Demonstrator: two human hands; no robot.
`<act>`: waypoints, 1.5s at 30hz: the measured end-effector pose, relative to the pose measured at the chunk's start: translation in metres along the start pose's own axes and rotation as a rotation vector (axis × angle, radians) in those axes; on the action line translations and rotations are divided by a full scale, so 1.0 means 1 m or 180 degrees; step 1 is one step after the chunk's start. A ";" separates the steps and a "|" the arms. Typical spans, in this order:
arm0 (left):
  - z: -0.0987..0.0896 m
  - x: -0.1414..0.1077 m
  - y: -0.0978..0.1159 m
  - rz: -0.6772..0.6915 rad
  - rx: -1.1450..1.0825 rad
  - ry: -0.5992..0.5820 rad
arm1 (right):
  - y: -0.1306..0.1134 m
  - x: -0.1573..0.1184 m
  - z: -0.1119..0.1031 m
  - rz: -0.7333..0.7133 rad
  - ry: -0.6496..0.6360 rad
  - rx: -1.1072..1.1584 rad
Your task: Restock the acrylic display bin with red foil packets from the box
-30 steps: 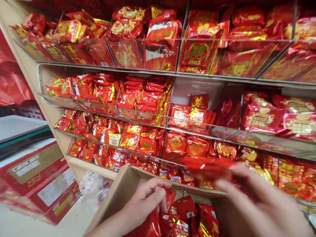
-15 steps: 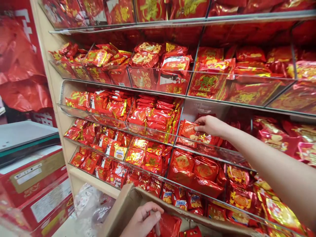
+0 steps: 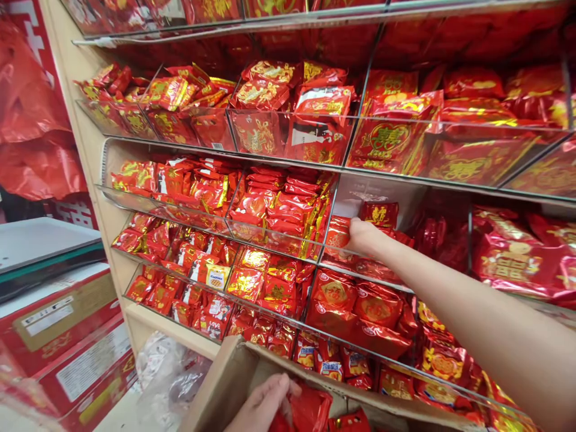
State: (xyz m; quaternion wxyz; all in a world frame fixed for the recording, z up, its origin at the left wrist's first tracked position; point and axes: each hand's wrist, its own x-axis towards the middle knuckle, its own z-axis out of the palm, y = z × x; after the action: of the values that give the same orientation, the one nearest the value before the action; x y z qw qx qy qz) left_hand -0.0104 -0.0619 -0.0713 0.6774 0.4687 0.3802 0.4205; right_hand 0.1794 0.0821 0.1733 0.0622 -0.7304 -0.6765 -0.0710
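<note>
"Two hands at work; where's the packet?"

"In the bin, behind its clear front. The packet faces us, and the right hand is at its right edge."

"Holding it?"

"I can't tell. The thumb is tucked in close; the other fingers are hidden."

"Which step, then?"

"Handling stock at the bin, I'd judge. Setting in or taking out, this view doesn't settle."

"What does the next move call for?"

"Either way, probably a light touch and a wrist kept above the clear front."

"The left hand?"

"The left hand is low at the carton, curled narrow against a pouch. Its grip I can't make out."

"Farther out?"

"Red packs in rows, then a plastic bag and stacked boxes."
</note>
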 end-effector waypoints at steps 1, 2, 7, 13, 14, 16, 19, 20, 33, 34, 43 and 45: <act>0.003 -0.004 0.005 -0.0146 -0.0411 -0.0008 | 0.001 0.000 0.000 -0.0015 -0.0014 -0.0001; 0.006 -0.008 0.013 -0.0338 -0.0819 -0.0032 | 0.002 -0.002 -0.001 -0.0025 -0.0031 0.0002; 0.033 -0.020 0.051 -0.1034 -0.1672 0.0102 | 0.016 -0.006 0.002 0.0019 -0.0006 0.0052; 0.059 -0.005 0.067 -0.0476 -0.2042 0.0793 | 0.039 0.002 0.012 -0.0114 0.0370 0.0292; 0.061 -0.003 0.070 -0.0478 -0.2086 0.0871 | 0.043 -0.001 0.010 -0.0181 0.0527 0.0353; 0.064 0.000 0.078 -0.0669 -0.2265 0.0873 | 0.047 -0.015 0.005 -0.0402 0.1112 0.0549; 0.063 -0.001 0.088 -0.1070 -0.2840 0.0275 | 0.044 -0.061 0.006 -0.0996 0.2096 0.1173; 0.062 -0.001 0.090 -0.1128 -0.3022 0.0024 | 0.042 -0.081 0.012 -0.1261 0.2175 0.1439; 0.086 0.008 0.072 -0.1668 -0.2392 -0.0997 | 0.028 -0.180 0.090 -0.0680 -0.0798 0.4550; 0.085 0.006 0.072 -0.1489 -0.2323 -0.0967 | 0.032 -0.179 0.091 -0.0515 -0.0739 0.4687; 0.092 -0.008 0.063 0.0269 -0.1772 -0.0173 | 0.018 -0.198 0.125 0.0343 -0.0024 0.6099; 0.095 -0.006 0.056 0.0483 -0.1747 -0.0030 | 0.005 -0.208 0.133 0.0216 -0.0308 0.6192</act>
State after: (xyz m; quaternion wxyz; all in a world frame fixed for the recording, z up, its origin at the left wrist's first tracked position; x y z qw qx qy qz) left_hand 0.0619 -0.0857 0.0086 0.7473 0.2969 0.2128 0.5550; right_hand 0.1711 -0.0970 0.0038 0.6124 -0.3812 -0.4201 0.5506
